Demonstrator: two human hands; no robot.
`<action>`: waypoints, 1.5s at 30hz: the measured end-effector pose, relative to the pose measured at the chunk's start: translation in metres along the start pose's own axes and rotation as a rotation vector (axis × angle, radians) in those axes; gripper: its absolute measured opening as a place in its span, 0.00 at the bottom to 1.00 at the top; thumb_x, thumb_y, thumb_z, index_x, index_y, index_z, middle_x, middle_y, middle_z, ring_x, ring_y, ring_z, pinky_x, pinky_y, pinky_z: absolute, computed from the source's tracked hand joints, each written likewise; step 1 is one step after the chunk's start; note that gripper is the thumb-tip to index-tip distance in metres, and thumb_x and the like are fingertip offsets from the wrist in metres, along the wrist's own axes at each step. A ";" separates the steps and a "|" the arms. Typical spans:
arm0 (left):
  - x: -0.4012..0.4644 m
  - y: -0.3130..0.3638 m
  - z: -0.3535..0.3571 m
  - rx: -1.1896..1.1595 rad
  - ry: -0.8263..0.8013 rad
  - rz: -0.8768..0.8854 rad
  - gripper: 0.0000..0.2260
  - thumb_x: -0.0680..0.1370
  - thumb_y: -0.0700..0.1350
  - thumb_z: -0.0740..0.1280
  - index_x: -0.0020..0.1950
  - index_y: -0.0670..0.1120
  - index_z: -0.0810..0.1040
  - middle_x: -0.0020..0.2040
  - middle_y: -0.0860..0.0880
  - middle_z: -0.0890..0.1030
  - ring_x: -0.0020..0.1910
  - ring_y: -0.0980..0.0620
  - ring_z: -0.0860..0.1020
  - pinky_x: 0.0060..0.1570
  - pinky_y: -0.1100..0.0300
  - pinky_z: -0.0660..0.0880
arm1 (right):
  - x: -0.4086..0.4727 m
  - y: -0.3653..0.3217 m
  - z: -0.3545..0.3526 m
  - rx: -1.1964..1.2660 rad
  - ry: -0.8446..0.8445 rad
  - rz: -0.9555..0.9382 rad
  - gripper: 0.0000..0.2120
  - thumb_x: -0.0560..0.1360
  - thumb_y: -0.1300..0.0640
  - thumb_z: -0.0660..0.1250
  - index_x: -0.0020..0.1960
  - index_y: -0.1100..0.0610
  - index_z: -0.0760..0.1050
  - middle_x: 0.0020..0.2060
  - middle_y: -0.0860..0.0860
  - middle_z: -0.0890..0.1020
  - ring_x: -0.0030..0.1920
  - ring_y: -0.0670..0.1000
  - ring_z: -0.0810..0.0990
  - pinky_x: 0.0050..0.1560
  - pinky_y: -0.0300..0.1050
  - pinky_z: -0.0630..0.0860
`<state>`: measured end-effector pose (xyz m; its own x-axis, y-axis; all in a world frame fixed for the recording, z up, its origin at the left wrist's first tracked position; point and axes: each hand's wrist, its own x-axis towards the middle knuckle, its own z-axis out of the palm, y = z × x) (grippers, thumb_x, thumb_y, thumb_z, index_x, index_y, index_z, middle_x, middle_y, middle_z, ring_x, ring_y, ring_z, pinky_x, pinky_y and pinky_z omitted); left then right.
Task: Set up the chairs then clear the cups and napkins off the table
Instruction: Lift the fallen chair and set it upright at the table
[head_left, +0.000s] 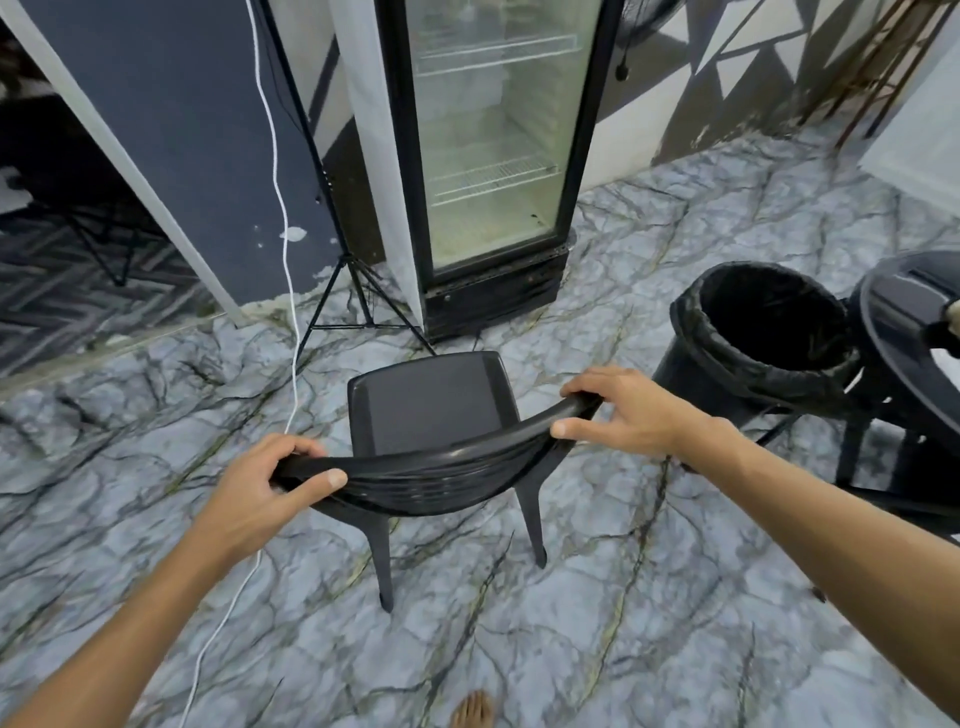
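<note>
A black plastic chair (431, 400) stands upright on the marble-patterned floor in the middle of the view, its seat facing away from me. My left hand (260, 488) grips the left end of its curved backrest. My right hand (623, 410) holds the right end of the same backrest, fingers over the top. At the right edge, part of a round black table (904, 332) shows; no cups or napkins are visible on the part in view.
A black bin lined with a bag (763, 332) stands right of the chair, close to the table. An empty glass-door fridge (493, 156) is straight ahead. A tripod stand (353, 291) and a white cable (291, 332) lie left of it.
</note>
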<state>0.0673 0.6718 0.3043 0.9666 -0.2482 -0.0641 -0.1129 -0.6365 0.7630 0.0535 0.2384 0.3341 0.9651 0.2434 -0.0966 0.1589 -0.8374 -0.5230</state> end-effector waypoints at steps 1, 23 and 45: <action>0.001 0.000 0.000 0.002 -0.007 -0.005 0.26 0.65 0.70 0.68 0.50 0.51 0.82 0.49 0.55 0.81 0.47 0.59 0.78 0.49 0.56 0.74 | 0.001 0.002 0.002 0.024 0.000 0.006 0.31 0.69 0.28 0.66 0.58 0.52 0.78 0.48 0.45 0.79 0.49 0.45 0.77 0.52 0.44 0.75; 0.031 0.039 0.020 0.078 -0.131 0.076 0.29 0.63 0.72 0.69 0.43 0.47 0.80 0.37 0.48 0.80 0.35 0.52 0.77 0.39 0.60 0.71 | -0.041 0.040 0.002 0.065 0.197 -0.040 0.27 0.69 0.32 0.68 0.48 0.57 0.80 0.39 0.51 0.79 0.41 0.50 0.77 0.44 0.50 0.76; 0.117 0.195 0.191 0.173 -0.478 0.453 0.30 0.60 0.74 0.68 0.39 0.47 0.76 0.35 0.48 0.79 0.36 0.56 0.74 0.36 0.55 0.67 | -0.262 0.133 -0.045 0.053 0.566 0.323 0.29 0.67 0.27 0.67 0.46 0.54 0.82 0.36 0.43 0.80 0.42 0.42 0.77 0.42 0.32 0.70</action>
<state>0.1144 0.3787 0.3227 0.6120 -0.7878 -0.0694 -0.5562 -0.4911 0.6704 -0.1690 0.0416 0.3281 0.9253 -0.3237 0.1977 -0.1537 -0.7965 -0.5848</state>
